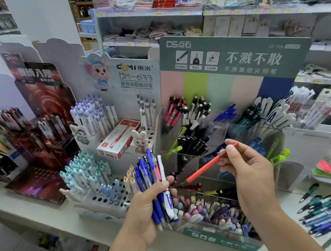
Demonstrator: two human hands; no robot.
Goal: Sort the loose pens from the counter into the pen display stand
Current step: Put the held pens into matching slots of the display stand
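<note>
Head view looks down on a shop surface (pixel 47 217) crowded with pen stands. The left hand (pixel 149 209) has its fingers (pixel 159 188) curled round a bundle of pens (pixel 154 180), mostly blue with one white and one pink barrel, held upright in front of a white stand with round holes (pixel 106 196). The right hand (pixel 248 169) pinches a single red pen (pixel 206 167) near its upper end between thumb and fingertips; the pen slants down to the left, its dark tip hanging over the clear acrylic compartments of the pen display stand (pixel 213 132). Those compartments hold black, pink, white and blue pens, and a lower tray (pixel 211 211) in front holds small pastel items. Behind the compartments rises a green-topped backboard (pixel 235 59) with pastel stripes. More loose pens (pixel 325 216) lie scattered on the surface at the lower right, well apart from both hands. A red and white box (pixel 118 139) lies on the white stand to the left.
</note>
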